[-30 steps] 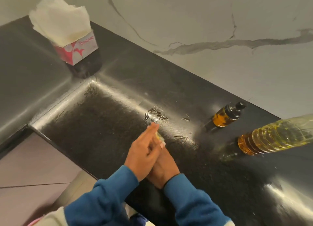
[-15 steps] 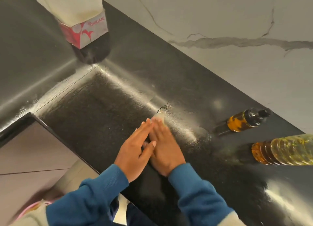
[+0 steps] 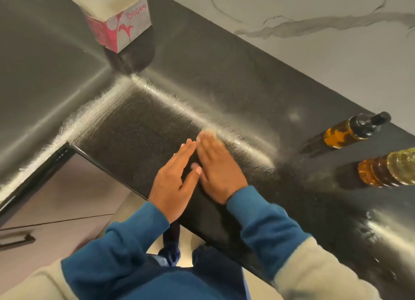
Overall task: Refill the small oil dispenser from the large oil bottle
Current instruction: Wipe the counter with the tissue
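Note:
The small oil dispenser (image 3: 352, 131), amber with a black pump top, stands on the black counter (image 3: 224, 79) at the right. The large oil bottle (image 3: 390, 169), clear and ribbed with yellow oil, stands just nearer, cut off by the right edge. My right hand (image 3: 215, 165) lies flat on the counter with straight fingers, and a pale blurred scrap, perhaps tissue, shows under its fingertips. My left hand (image 3: 175, 178) is held beside it with straight fingers, its thumb touching the right hand. Both hands are well left of the bottles.
A red and white tissue box (image 3: 121, 23) with white tissues stands at the counter's back corner. A white marbled wall (image 3: 314, 30) runs behind the counter. The counter's front edge drops to cabinet fronts (image 3: 62, 198) at the lower left.
My hands have come apart from a stacked pose and now lie side by side, flatter on the counter. The view has swung so the tissue box sits higher and the bottles further right.

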The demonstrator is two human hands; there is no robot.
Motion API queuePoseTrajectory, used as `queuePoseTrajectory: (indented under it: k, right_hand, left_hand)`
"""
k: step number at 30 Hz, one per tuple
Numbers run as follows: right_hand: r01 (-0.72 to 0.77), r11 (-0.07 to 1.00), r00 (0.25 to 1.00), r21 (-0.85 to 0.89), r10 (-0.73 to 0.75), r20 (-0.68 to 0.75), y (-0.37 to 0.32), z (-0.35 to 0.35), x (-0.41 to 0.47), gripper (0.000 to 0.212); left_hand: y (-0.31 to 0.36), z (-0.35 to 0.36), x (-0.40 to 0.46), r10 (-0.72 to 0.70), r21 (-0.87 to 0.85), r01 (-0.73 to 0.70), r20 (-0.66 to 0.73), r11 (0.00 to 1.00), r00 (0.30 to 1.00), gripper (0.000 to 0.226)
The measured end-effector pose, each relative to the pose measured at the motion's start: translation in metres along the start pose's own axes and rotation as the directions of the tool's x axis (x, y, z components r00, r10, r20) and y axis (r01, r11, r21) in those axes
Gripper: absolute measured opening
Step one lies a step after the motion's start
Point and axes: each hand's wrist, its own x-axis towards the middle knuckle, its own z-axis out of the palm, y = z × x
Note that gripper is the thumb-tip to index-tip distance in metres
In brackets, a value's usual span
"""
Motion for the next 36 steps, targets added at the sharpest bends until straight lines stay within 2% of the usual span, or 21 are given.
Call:
queuePoseTrajectory:
  k: [3, 5, 7, 9, 10, 12, 14, 16, 18, 20, 22, 24, 26, 27, 29, 31, 32, 34, 36]
  right_hand:
    - [0.096, 0.995, 0.994, 0.002, -0.096, 0.056, 0.012, -0.008, -0.036, 0.072]
    - [0.003, 0.999, 1.000, -0.051, -0.002, 0.012, 0.050, -0.015, -0.034, 0.074]
    - [-0.168, 0.983, 0.985, -0.079, 0.165, -0.044, 0.086, -0.024, -0.013, 0.077]
    - [-0.290, 0.955, 0.956, -0.056, 0.286, -0.069, 0.088, -0.029, 0.017, 0.080]
    - [-0.303, 0.952, 0.951, -0.047, 0.299, -0.078, 0.073, -0.026, 0.034, 0.080]
    - [-0.230, 0.973, 0.969, -0.032, 0.226, -0.104, 0.024, -0.010, 0.050, 0.076]
    - [-0.058, 0.998, 0.994, -0.018, 0.056, -0.093, -0.030, 0.012, 0.038, 0.071]
    - [0.125, 0.992, 0.992, -0.004, -0.125, -0.010, -0.066, 0.021, 0.003, 0.069]
    - [0.192, 0.981, 0.979, 0.013, -0.192, 0.062, -0.063, 0.018, -0.032, 0.070]
    - [0.159, 0.987, 0.985, -0.001, -0.158, 0.063, -0.033, 0.007, -0.045, 0.073]
    - [0.010, 0.999, 1.000, -0.049, -0.010, 0.006, 0.008, -0.003, -0.036, 0.075]
    - [-0.178, 0.983, 0.983, -0.045, 0.176, -0.049, 0.036, -0.012, -0.016, 0.077]
    - [-0.275, 0.961, 0.960, 0.005, 0.275, -0.063, 0.024, -0.009, 0.008, 0.076]
    - [-0.253, 0.968, 0.965, -0.002, 0.252, -0.071, 0.005, -0.003, 0.014, 0.075]
    - [-0.089, 0.996, 0.992, -0.022, 0.087, -0.092, -0.041, 0.014, 0.007, 0.072]
    - [0.112, 0.994, 0.994, -0.008, -0.112, -0.016, -0.075, 0.022, -0.023, 0.069]
    - [0.166, 0.986, 0.986, 0.009, -0.166, 0.030, -0.077, 0.020, -0.039, 0.070]
    - [0.165, 0.986, 0.984, 0.004, -0.165, 0.073, -0.057, 0.015, -0.058, 0.071]
    - [0.053, 0.998, 0.998, -0.033, -0.052, 0.030, -0.019, 0.006, -0.054, 0.072]
  left_hand:
    - [-0.009, -0.009, -0.001, -0.005, -0.016, 0.004, -0.023, 1.000, 1.000, 0.057]
    - [-0.012, -0.013, -0.005, -0.013, -0.040, 0.012, -0.027, 0.999, 1.000, 0.056]
    - [-0.012, -0.016, -0.009, -0.005, -0.049, 0.003, -0.029, 0.999, 1.000, 0.057]
    - [-0.010, -0.017, -0.013, -0.004, -0.057, 0.001, -0.042, 0.998, 0.999, 0.055]
    - [-0.010, -0.017, -0.014, -0.011, -0.063, 0.008, -0.052, 0.998, 0.999, 0.054]
    - [-0.011, -0.018, -0.014, -0.013, -0.070, 0.007, -0.076, 0.998, 0.997, 0.054]
    - [-0.015, -0.020, -0.012, -0.004, -0.067, -0.003, -0.104, 0.998, 0.995, 0.055]
    - [-0.020, -0.024, -0.009, -0.029, -0.085, 0.019, -0.117, 0.996, 0.993, 0.054]
    - [-0.022, -0.027, -0.007, -0.048, -0.075, 0.040, -0.113, 0.996, 0.992, 0.054]
    - [-0.024, -0.030, -0.006, -0.052, -0.047, 0.048, -0.094, 0.998, 0.994, 0.053]
    - [-0.029, -0.031, -0.009, -0.061, -0.049, 0.057, -0.080, 0.997, 0.995, 0.051]
    - [-0.036, -0.031, -0.013, -0.090, -0.097, 0.084, -0.067, 0.992, 0.994, 0.053]
    - [-0.042, -0.030, -0.016, -0.128, -0.168, 0.114, -0.078, 0.979, 0.989, 0.058]
    - [-0.043, -0.030, -0.017, -0.138, -0.196, 0.119, -0.089, 0.973, 0.986, 0.060]
    - [-0.042, -0.030, -0.016, -0.129, -0.219, 0.103, -0.111, 0.970, 0.985, 0.061]
    - [-0.041, -0.031, -0.014, -0.110, -0.222, 0.080, -0.128, 0.972, 0.986, 0.057]
    - [-0.042, -0.031, -0.014, -0.107, -0.227, 0.074, -0.133, 0.971, 0.985, 0.056]
    - [-0.043, -0.031, -0.013, -0.103, -0.244, 0.068, -0.134, 0.967, 0.986, 0.056]
    - [-0.041, -0.028, -0.015, -0.107, -0.255, 0.075, -0.112, 0.964, 0.988, 0.056]
